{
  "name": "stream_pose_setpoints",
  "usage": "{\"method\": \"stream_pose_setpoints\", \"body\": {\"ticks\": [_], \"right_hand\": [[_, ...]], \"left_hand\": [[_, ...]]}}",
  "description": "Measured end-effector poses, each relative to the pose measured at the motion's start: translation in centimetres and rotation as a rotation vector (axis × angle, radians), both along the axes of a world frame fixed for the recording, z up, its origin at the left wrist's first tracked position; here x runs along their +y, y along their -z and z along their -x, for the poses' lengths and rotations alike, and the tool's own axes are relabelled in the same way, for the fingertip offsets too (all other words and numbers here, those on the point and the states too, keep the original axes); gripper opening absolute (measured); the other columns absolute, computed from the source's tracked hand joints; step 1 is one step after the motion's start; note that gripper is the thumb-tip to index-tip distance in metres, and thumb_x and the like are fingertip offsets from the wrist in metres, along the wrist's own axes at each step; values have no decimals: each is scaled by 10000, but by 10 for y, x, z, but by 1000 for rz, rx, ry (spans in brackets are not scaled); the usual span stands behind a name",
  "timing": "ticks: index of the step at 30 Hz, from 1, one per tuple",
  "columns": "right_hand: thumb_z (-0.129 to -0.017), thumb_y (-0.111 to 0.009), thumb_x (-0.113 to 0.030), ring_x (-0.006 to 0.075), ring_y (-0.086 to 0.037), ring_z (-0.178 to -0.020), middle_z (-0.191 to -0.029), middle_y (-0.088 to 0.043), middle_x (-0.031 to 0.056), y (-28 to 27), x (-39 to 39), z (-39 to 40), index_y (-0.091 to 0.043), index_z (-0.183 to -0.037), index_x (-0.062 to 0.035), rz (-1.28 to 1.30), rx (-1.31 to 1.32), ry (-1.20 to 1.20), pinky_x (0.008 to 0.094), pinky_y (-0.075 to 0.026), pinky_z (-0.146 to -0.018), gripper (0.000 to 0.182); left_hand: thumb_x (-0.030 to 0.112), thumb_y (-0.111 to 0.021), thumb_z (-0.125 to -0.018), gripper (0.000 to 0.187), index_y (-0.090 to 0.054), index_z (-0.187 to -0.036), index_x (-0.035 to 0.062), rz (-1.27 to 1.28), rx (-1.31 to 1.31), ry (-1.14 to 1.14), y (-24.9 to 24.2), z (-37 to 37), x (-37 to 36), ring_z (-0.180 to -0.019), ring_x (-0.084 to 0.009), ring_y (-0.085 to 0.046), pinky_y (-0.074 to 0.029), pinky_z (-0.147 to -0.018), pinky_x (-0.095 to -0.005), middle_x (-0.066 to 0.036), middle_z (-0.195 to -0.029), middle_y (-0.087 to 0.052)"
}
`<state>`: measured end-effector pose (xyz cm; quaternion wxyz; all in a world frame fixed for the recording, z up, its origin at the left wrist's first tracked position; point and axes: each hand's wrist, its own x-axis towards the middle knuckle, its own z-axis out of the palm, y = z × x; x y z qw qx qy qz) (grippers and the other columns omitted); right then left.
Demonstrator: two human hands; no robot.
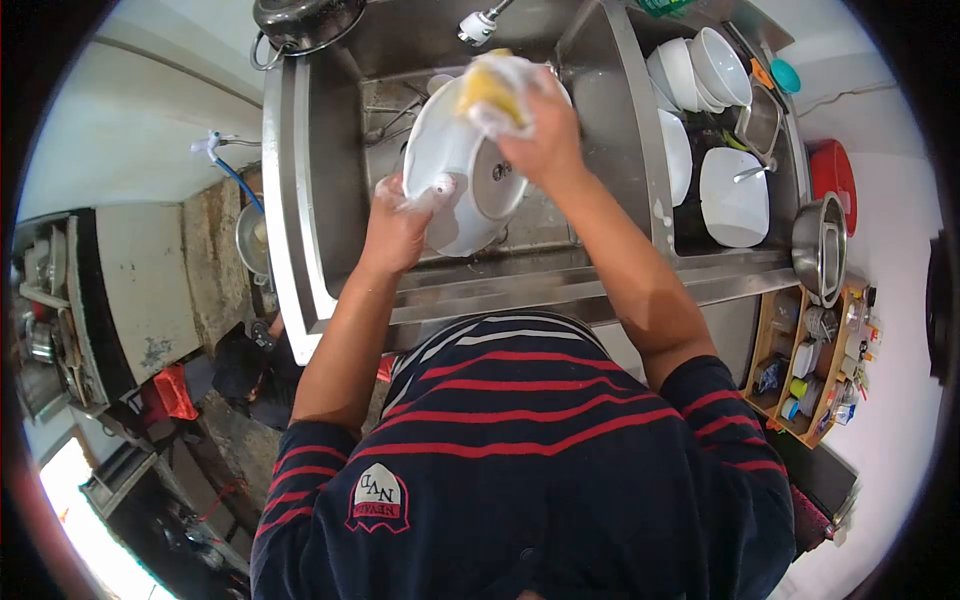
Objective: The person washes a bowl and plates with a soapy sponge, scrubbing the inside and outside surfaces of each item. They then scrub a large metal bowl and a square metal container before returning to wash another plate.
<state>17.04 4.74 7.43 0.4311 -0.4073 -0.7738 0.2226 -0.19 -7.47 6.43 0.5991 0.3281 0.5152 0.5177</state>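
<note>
A white plate (462, 160) is tilted up over the steel sink, its underside with a round foot ring and a small mark facing me. My left hand (402, 222) grips the plate's lower left edge, with suds on the fingers. My right hand (545, 130) holds a soapy yellow sponge (492, 92) at the plate's upper part; hand and sponge are blurred by motion. Beneath the plate, pieces of cutlery (388, 128) lie on the floor of the sink (540, 225).
A faucet (478, 28) hangs above the sink. A dark pot (305, 22) stands at the back left. To the right are stacked white bowls (718, 68), a square white dish (735, 205) and a steel bowl (819, 250). Part of another person (245, 375) shows at the lower left.
</note>
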Motion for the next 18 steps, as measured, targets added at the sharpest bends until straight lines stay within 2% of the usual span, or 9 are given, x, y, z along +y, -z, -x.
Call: {"method": "stream_pose_setpoints", "body": {"ticks": [2,5,7,9,10,12,14,16,18], "right_hand": [[-707,-734,-293,340,-572,-1070,-1175,-558,175,-9,-13,12,-644,-1101,-45,-204,-81,-254,395,-459,-909,475],[-674,-733,-331,371,-568,-1043,-1160,-557,188,-15,-34,19,-652,-1083,-53,-339,-204,-417,413,-463,-905,502],[-686,-725,-300,369,-571,-1043,-1170,-557,182,-4,-23,10,-659,-1075,-78,-356,-112,-399,442,-462,-903,453],[-713,-718,-267,371,-575,-1001,-1186,-548,165,18,-12,3,-653,-1091,-82,-148,-21,-68,449,-476,-863,425],[-707,-730,-227,381,-578,-997,-1161,-554,183,19,-14,2,-648,-1104,-84,-207,90,-44,438,-483,-842,430],[-698,-741,-235,381,-580,-996,-1139,-558,191,32,-44,-18,-642,-1107,-78,-252,-10,-110,427,-488,-832,449],[-689,-751,-242,380,-582,-995,-1117,-561,199,33,-64,-29,-636,-1110,-71,-291,-112,-167,416,-492,-822,469],[-675,-765,-268,373,-576,-1004,-1134,-539,206,29,-71,-35,-619,-1116,-65,-148,-83,-286,413,-495,-820,506],[-670,-774,-278,370,-569,-1013,-1156,-523,205,31,-57,-29,-617,-1106,-72,-88,-7,-161,412,-491,-830,508]], "left_hand": [[141,-663,-847,295,-609,-1079,-33,-26,-6,-21,9,0,-2,-831,-161,-636,-504,-733,-302,-88,-936,-663],[134,-653,-851,278,-619,-1066,-39,-84,-3,-51,23,3,-4,-809,-143,-627,-493,-701,-284,-83,-920,-667],[129,-655,-851,278,-621,-1071,-37,-104,5,-64,20,2,-9,-808,-146,-627,-496,-708,-288,-85,-925,-667],[126,-663,-850,296,-616,-1085,-48,-23,-85,-151,-1,-6,-7,-808,-159,-629,-500,-726,-300,-94,-935,-669],[126,-663,-850,296,-616,-1085,-48,-27,-85,-157,-2,-5,-8,-808,-159,-629,-500,-726,-300,-94,-935,-669],[126,-672,-836,372,-563,-1143,-55,44,-186,-268,-4,-5,-7,-878,-207,-640,-516,-782,-351,-124,-1016,-644],[128,-680,-839,338,-591,-1107,-58,14,-215,-279,-4,-1,-8,-845,-189,-637,-511,-757,-336,-115,-974,-657],[115,-689,-839,290,-623,-1062,-56,-17,-220,-268,0,0,-8,-810,-164,-634,-505,-728,-310,-103,-935,-669],[113,-691,-837,281,-626,-1054,-55,9,-232,-231,4,-5,-9,-805,-162,-634,-504,-725,-305,-98,-928,-670]]}}
